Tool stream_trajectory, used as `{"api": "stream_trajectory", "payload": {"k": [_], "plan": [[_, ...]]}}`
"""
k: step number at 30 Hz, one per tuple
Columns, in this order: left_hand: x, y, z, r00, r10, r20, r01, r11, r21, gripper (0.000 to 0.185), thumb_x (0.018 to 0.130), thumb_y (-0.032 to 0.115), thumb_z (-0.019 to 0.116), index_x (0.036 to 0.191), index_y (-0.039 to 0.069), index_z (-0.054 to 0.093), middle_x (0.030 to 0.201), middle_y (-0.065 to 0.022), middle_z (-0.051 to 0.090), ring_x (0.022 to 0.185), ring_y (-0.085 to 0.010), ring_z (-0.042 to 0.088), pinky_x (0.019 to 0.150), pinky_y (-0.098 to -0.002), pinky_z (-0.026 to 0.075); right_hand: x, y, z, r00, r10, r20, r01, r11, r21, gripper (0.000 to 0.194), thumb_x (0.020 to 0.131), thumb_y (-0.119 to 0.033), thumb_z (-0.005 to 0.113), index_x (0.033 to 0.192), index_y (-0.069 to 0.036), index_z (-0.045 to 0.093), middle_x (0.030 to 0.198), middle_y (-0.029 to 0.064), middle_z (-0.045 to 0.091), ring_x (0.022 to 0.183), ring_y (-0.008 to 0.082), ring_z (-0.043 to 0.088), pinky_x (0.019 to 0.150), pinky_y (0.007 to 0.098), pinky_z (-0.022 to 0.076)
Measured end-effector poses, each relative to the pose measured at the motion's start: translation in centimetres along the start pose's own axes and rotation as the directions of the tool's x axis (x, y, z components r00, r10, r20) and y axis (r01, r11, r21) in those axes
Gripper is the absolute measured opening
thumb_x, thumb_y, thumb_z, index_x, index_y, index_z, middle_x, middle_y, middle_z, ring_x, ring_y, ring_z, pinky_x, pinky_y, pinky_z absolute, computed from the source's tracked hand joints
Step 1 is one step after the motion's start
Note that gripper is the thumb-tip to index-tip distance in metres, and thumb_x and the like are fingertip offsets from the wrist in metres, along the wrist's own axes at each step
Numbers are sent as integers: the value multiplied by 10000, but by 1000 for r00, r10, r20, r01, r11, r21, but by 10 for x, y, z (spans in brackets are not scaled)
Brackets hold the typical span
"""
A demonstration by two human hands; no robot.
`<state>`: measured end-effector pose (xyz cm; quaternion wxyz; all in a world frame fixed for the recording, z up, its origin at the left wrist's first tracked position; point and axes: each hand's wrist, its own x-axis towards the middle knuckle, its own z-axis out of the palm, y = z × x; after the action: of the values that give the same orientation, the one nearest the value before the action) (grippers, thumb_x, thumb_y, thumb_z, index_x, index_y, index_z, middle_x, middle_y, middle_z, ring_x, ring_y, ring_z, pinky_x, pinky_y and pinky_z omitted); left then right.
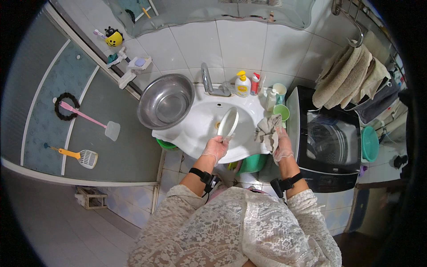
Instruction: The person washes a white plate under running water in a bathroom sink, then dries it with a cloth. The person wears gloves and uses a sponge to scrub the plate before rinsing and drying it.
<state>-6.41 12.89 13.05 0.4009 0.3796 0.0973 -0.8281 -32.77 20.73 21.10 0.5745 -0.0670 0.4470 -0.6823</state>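
My left hand [216, 147], in a clear plastic glove, grips the lower rim of a white dish [229, 122], tilted on edge above the basin of the white sink [196, 133]. A crumpled grey-beige cloth [269, 129] is bunched in my right hand [283, 144], also gloved, over the sink's right edge. The chrome faucet [206, 78] stands behind the basin. On the sink's left side rests a metal washbowl [166, 101], with nothing seen inside.
A yellow-topped pump bottle [243, 85], a red-and-white container [255, 84], a small pump bottle [271, 100] and a green cup [281, 112] line the sink's back right. At right stands a black-topped washing machine [328, 137], below hanging towels [343, 73]. A green basin [253, 163] sits under the sink.
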Motion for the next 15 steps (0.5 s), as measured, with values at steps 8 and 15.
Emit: {"api": "stream_trajectory", "payload": {"k": [8,15], "plan": [[4,21,0,959,-261,106,265,964,-20,354,1046,218,400,1252,-55,491,964,-153,637,615,-114,548,497,-203,481,-7,35,55,980,76,185,-82,996,23,381,1050,-191,512,1400,-47,481,1254,118,637,1086,258,659,921,401,562],[2,1,20,981,195,15,-183,891,416,239,917,51,517,1134,-48,540,975,-153,628,719,-242,618,565,-296,490,-11,56,85,966,83,244,-61,993,-98,527,964,-281,670,1385,-33,473,1183,101,634,1020,214,649,871,381,557]]}}
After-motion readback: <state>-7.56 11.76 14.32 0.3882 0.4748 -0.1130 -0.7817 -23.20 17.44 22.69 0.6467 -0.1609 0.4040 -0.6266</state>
